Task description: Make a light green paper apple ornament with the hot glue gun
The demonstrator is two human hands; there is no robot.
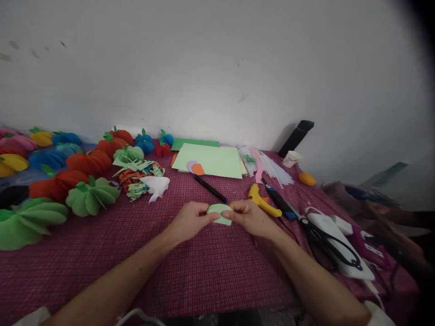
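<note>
Between my two hands is a small piece of light green paper (220,209), curved along its upper edge. My left hand (192,220) pinches its left side between thumb and fingers. On the opposite side, my right hand (251,218) pinches it the same way. The paper is held above the checked tablecloth (217,280). Just beyond my hands lies a black pen (210,188). A yellow glue gun (263,201) rests to the right of my right hand.
Paper pumpkins (91,197) in several colours crowd the left side, beside a heap of paper scraps (142,179). Light green sheets (212,158) lie at the back. On the right are a utility knife (280,201), black-handled scissors (326,244), a paper cup (291,158) and an orange fruit-like object (306,179).
</note>
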